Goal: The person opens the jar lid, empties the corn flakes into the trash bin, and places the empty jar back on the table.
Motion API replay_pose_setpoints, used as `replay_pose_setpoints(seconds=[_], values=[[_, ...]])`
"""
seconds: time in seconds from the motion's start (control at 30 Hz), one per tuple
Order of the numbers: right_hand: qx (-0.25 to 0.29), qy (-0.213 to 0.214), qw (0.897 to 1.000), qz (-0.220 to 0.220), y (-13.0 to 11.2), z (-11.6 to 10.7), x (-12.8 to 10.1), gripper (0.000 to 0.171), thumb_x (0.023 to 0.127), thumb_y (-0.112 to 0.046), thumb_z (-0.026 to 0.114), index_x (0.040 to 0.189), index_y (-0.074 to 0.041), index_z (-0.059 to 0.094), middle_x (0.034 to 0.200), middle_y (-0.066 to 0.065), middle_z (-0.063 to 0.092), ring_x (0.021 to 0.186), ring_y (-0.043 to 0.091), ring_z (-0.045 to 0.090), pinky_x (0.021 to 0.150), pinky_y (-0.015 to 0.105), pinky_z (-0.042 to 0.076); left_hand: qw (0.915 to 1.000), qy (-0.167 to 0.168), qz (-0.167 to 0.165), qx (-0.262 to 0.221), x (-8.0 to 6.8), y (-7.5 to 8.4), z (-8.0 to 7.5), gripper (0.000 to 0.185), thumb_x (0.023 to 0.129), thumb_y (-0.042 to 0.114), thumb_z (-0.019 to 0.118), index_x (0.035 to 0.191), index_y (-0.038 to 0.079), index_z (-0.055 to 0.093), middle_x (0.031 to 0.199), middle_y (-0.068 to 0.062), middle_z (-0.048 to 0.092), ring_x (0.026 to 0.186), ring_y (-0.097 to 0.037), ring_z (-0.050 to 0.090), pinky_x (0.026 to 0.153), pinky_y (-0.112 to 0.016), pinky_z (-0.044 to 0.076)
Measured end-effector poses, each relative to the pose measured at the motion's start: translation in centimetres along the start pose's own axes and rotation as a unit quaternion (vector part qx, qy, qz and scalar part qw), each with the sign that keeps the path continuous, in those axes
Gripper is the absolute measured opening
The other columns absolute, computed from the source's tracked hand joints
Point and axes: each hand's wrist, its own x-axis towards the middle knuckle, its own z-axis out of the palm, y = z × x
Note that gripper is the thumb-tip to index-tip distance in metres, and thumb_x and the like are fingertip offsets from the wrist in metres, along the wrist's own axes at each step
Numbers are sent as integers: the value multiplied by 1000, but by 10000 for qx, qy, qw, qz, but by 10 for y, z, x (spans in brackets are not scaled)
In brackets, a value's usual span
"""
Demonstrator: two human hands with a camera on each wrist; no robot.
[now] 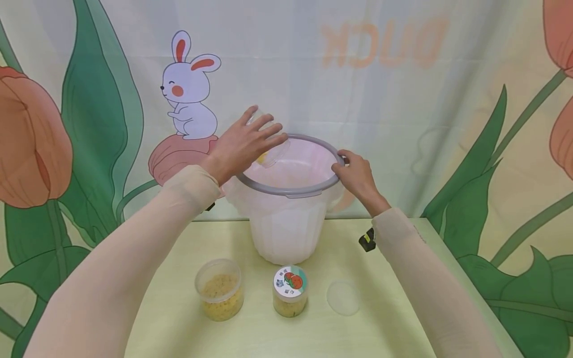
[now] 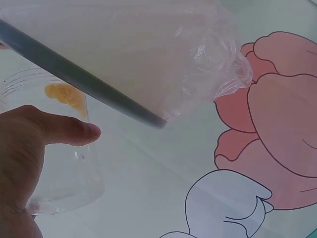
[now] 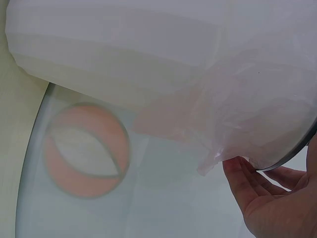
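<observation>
My left hand [image 1: 246, 141] holds a clear plastic jar [image 2: 69, 173] tipped over the left side of a white trash can [image 1: 286, 233]. A yellow-orange clump [image 2: 65, 95] clings inside the jar near its mouth. Over the can's grey rim [image 1: 291, 191] hangs a thin pinkish plastic bag [image 3: 262, 109], folded outward. At the right of the rim, my right hand [image 1: 357, 175] grips the edge, thumb on the near side and fingers round the outside. Much of the jar is hidden behind the left hand in the head view.
On the pale green table [image 1: 250, 340] stand an uncovered clear tub [image 1: 222, 304] of yellowish food and a smaller jar [image 1: 290, 296] with a fruit label on top. A translucent round lid [image 1: 343, 298] lies to the right. A printed curtain [image 1: 286, 64] hangs behind the can.
</observation>
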Motion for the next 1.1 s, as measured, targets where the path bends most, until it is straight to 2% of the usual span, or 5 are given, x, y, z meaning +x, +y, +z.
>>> replay_pose_setpoints(seconds=[0.5, 1.1], values=[[-40, 52, 10000, -53, 0, -1, 0, 56, 90, -26, 53, 143, -9, 49, 132, 20, 61, 107, 30, 67, 88, 43, 55, 9993, -103, 186, 307, 2, 0, -4, 85, 83, 8, 74, 153, 25, 28, 157, -8, 34, 147, -33, 27, 123, -58, 10], [-90, 53, 9999, -1, 0, 1, 2, 56, 91, -26, 52, 144, -10, 49, 132, 20, 61, 107, 30, 66, 87, 42, 55, 9959, -189, 479, 748, 2, -4, -3, 88, 81, 11, 76, 153, 25, 26, 157, -6, 32, 146, -31, 28, 123, -57, 11]])
